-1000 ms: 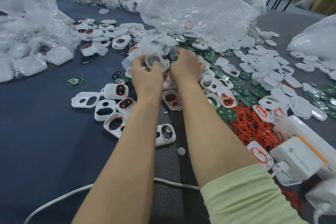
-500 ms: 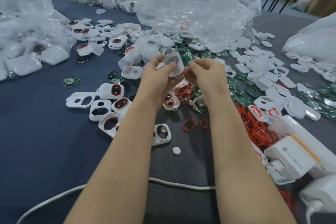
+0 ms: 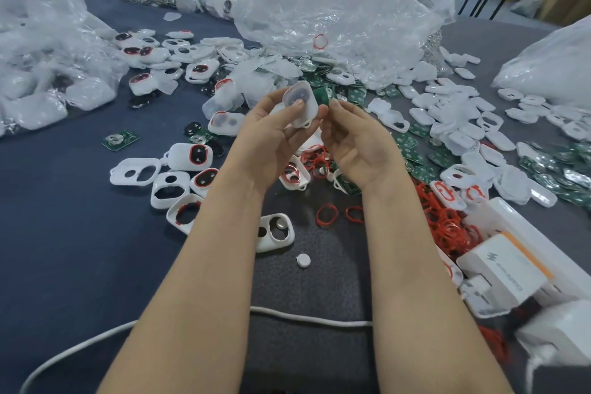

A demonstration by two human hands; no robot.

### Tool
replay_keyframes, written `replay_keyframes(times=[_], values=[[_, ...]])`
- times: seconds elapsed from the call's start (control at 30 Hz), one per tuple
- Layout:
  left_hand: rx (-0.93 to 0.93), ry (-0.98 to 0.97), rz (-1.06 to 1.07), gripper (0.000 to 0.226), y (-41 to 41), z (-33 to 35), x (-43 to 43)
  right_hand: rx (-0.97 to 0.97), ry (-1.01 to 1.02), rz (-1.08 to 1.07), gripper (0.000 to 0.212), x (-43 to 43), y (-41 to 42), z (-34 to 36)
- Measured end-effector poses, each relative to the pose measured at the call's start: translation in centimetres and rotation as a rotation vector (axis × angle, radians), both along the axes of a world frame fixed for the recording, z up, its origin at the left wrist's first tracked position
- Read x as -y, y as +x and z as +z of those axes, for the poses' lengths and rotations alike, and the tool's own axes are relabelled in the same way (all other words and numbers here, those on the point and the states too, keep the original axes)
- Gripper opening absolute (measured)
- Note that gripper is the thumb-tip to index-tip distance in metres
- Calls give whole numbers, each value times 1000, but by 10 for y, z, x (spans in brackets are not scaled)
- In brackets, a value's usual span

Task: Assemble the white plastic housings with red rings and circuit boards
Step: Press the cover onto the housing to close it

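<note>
Rings point(image 3: 447, 227) lie right of the housings point(image 3: 166, 182), bags point(image 3: 319, 9) behind.

Two hands point(image 3: 271, 137) point(image 3: 359, 145), one cable point(image 3: 307, 319) (white)

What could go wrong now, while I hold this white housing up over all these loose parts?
The left hand pinches the housing above the pile of parts; a slip could lose it among look-alike pieces. The loose red rings and small white disc lie between your forearms, so lowering an arm might scatter them.
</note>
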State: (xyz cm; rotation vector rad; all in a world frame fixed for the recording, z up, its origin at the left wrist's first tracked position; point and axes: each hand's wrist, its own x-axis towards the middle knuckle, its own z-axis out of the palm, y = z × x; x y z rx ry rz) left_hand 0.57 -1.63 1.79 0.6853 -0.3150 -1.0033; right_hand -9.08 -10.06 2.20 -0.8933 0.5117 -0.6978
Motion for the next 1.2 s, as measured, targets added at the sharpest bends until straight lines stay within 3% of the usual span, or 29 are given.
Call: replay_keyframes(times=[0.07, 0.13, 0.23, 0.33, 0.5, 0.6, 0.8, 0.93, 1.07, 1.2], values=[[28, 23, 31, 19, 0, -1, 1, -34, -14, -124, 15, 1, 2, -1], [103, 64, 85, 18, 0, -3, 1, -189, -141, -280, 8, 3, 2, -4], [219, 129, 136, 16, -1, -5, 3, -659, -612, -470, 25, 5, 0, -13], [277, 165, 139, 16, -3, -5, 4, -717, -901, -519, 31, 1, 2, -13], [351, 203, 101, 16, -2, -7, 3, -601, -778, -273, 9, -1, 3, -6], [338, 208, 97, 17, -3, -7, 2, -579, -676, -298, 20, 1, 1, -7], [370, 305, 157, 17, -1, -9, 4, -401, -445, -318, 18, 2, -6, -1], [334, 348, 154, 7, -2, -8, 7, -411, -566, -329, 17, 0, -11, 4], [311, 368, 114, 18, 0, -8, 8, -393, -690, -346, 18, -1, -14, 11], [372, 363, 68, 27, -2, -7, 6, -501, -888, -244, 20, -6, -13, 12]])
